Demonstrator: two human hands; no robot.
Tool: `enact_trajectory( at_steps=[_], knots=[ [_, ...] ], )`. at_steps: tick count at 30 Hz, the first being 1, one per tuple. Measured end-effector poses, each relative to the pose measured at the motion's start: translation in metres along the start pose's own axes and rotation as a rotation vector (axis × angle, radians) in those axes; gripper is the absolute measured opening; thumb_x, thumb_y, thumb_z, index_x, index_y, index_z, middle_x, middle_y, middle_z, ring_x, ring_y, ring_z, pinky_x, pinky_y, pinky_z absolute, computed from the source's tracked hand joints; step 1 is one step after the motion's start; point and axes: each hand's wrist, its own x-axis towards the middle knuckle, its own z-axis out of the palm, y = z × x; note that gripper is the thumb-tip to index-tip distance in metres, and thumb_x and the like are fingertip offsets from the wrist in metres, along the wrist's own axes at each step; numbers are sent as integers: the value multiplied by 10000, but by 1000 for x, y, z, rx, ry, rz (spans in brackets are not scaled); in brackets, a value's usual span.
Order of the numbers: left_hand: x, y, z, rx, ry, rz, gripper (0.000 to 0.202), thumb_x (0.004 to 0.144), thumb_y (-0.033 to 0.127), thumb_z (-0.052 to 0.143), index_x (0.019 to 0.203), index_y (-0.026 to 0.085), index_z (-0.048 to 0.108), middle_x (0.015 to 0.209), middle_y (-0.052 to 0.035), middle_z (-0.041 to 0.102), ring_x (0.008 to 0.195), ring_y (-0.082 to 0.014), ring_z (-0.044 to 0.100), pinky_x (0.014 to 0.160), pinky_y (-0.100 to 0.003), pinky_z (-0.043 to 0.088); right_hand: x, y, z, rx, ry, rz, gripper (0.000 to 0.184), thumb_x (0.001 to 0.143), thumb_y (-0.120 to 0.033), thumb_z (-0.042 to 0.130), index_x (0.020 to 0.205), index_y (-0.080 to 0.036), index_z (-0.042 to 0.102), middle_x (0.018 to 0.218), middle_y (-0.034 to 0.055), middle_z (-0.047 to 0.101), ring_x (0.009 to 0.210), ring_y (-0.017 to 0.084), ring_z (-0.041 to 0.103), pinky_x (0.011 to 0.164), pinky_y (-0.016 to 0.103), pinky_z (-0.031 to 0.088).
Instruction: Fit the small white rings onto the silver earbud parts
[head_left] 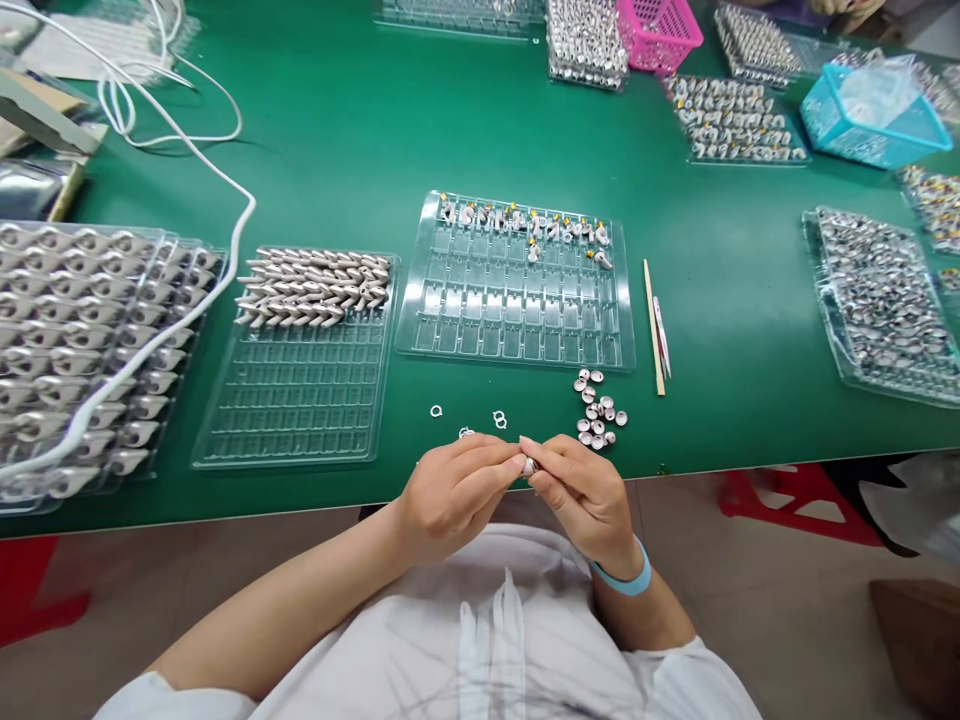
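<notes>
My left hand and my right hand meet at the table's near edge, fingertips pinched together on one small silver cap. Just beyond the right hand lies a loose cluster of several similar silver caps. A few small clear rings lie on the green mat ahead of the left hand. Straight ahead sits a clear plastic tray with assembled small parts filling only its far row. To its left, another clear tray holds rows of silver pointed parts at its far end.
A wooden stick and a thin tool lie right of the middle tray. Stacked trays of silver parts with a white cable across them fill the left. More filled trays, a pink basket and a blue basket stand at the right and back.
</notes>
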Motion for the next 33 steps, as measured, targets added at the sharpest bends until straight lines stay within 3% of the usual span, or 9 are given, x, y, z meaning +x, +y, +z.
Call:
enact_trajectory(
  at_steps=[8,14,24,33],
  knots=[
    [-4,4,1,-26,54,-81,260,881,4,544,1088,134,633,961,-118,751,843,-161,705,756,-304,593,-1,2,2,174,26,87,349,934,-178,582,1248,-310,655,953,47,634,729,122,604,607,255,545],
    [1,8,1,-69,82,-132,235,909,26,526,1070,160,631,927,-83,749,816,-143,698,723,-263,577,-3,4,3,186,36,68,365,917,-161,610,1241,-322,659,987,48,657,814,146,638,671,279,564],
    [4,8,5,-146,123,-149,208,907,37,547,1050,154,641,895,-75,753,781,-139,699,714,-255,574,-7,5,4,176,58,94,330,932,-188,588,1224,-314,672,989,52,658,764,137,648,650,283,592],
    [5,7,2,-218,127,-142,213,927,54,528,1063,163,650,852,-74,748,786,-146,706,709,-255,575,-9,9,10,397,78,195,269,915,-257,625,1168,-303,708,984,51,633,757,133,652,625,275,626]
  ],
)
